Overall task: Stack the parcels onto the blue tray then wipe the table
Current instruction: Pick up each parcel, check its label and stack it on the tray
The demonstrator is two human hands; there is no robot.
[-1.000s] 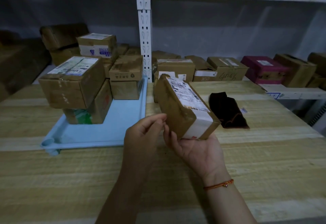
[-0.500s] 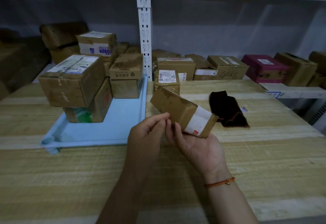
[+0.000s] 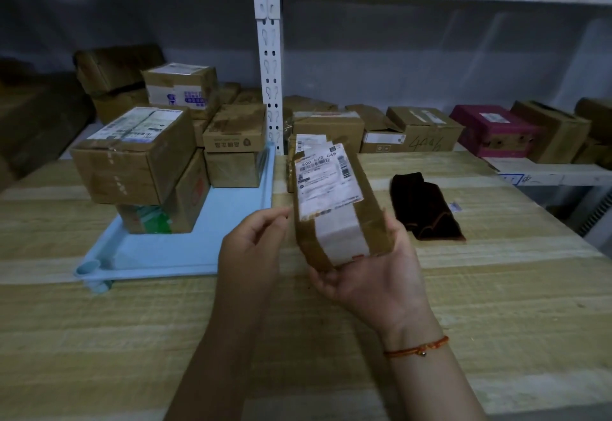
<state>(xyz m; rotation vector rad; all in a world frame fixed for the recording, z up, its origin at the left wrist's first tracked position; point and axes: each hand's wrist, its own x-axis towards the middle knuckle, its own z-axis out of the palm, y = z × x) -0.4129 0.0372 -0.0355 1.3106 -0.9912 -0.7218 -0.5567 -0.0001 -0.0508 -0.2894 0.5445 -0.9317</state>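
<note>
**Cardboard, plastic, wood grain and dark cloth**

The held parcel (image 3: 337, 208) is matt brown cardboard with glossy tape and a white paper label. The tray (image 3: 212, 228) is smooth pale-blue plastic. The table (image 3: 496, 288) has a light, streaky wood-grain surface. The cloth (image 3: 427, 208) on the right is dark, soft-looking fabric. The far shelf post (image 3: 270, 56) is white-painted metal.

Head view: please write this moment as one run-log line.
right hand: holds brown cardboard parcel | left hand: beside it | blue plastic tray: four boxes
</note>
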